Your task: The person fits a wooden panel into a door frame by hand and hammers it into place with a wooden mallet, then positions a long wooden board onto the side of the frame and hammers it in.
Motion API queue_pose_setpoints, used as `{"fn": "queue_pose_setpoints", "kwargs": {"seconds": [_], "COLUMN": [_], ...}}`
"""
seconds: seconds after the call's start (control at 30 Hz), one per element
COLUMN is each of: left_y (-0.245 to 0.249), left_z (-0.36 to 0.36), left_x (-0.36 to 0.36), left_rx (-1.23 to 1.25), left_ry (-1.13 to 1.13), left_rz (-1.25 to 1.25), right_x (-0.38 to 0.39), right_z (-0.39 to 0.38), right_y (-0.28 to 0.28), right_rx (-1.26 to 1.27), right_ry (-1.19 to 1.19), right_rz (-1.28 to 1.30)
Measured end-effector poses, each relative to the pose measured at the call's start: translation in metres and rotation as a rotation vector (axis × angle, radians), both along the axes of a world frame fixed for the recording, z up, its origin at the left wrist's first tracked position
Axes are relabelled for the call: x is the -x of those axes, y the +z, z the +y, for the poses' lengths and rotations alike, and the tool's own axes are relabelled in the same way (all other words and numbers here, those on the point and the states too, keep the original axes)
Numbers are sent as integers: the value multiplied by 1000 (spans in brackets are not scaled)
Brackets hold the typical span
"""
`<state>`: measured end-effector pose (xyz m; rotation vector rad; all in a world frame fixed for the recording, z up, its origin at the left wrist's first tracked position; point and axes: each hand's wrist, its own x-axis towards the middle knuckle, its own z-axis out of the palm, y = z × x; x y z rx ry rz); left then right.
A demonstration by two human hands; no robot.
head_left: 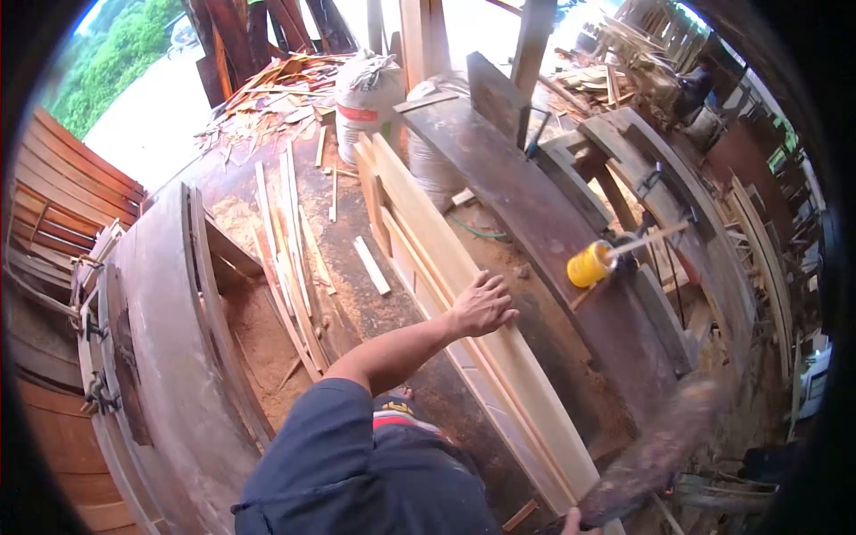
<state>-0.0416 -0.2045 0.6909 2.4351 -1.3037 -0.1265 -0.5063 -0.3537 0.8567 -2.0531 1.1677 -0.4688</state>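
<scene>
A long pale wooden frame (428,223), perhaps a door or window frame, runs slantwise from the upper middle to the bottom right, tilted on its side. My left hand (483,308) is closed over its upper face, fingers curling past the right edge. At the near end, my right hand (575,522) grips the wood; only its fingertips show at the bottom edge of the view. To the right, a yellow can (588,266) with a stick (651,239) poking out stands on a dark plank bench (535,196). A rough brown, blurred shape (664,446) lies beside the frame's near end.
Another plank bench (169,312) with clamps (100,392) stands at left. Thin wood strips (290,241) and sawdust litter the floor. White sacks (368,98) and a scrap pile (276,94) are at the back. More clamped boards (664,169) stand at right.
</scene>
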Motion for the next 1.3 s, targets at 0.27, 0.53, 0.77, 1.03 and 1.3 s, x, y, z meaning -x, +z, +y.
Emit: {"fn": "queue_pose_setpoints", "kwargs": {"seconds": [0.27, 0.53, 0.77, 1.03, 1.3], "left_y": [-3, -8, 11, 30, -18], "left_z": [75, 101, 200, 272, 287], "left_x": [-111, -160, -357, -483, -510], "left_rx": [123, 49, -126, -333, -179], "left_ry": [200, 90, 239, 14, -111], "left_rz": [-32, 19, -210, 76, 312], "right_x": [-114, -126, -289, -437, -529], "right_z": [71, 79, 147, 323, 358], "right_y": [-97, -136, 26, -125, 27], "right_rx": [113, -334, 129, -296, -149], "right_ry": [236, -4, 112, -224, -285], "right_rz": [-41, 71, -207, 217, -382]}}
